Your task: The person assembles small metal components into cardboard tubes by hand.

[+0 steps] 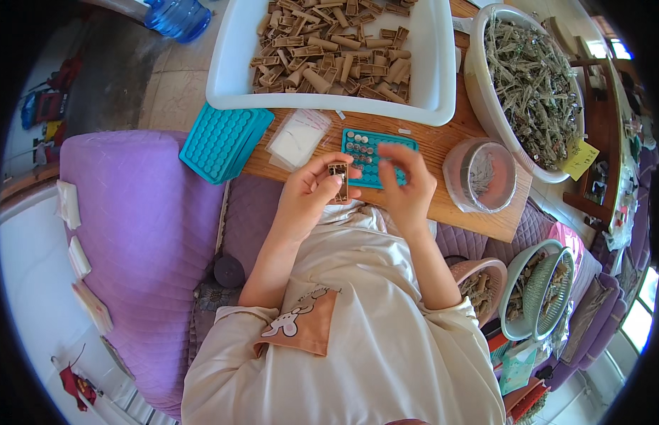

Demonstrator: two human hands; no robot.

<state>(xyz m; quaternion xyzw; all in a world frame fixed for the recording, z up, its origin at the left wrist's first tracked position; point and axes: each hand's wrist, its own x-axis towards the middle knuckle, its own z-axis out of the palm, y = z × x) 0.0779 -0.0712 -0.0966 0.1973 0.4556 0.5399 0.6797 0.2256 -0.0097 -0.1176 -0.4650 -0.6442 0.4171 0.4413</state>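
Note:
My left hand (304,195) is closed round a small brown plastic casing (338,185), its open side up and my thumb on it. Some small parts show inside the casing, too small to name. Beside it, over the right part of a teal tray with round wells (365,176), hovers my right hand (408,185), its fingertips smeared by motion. Whether anything is between those fingers I cannot make out. Several small silvery round pieces (358,150) sit in the left wells of the tray.
Beyond my hands stands a white tub (435,106) heaped with brown casings. Stacked teal trays (219,142) and a clear bag (301,138) lie left. At right are a round clear container (513,188) of thin metal parts and a large basin (478,92) of wrapped bundles.

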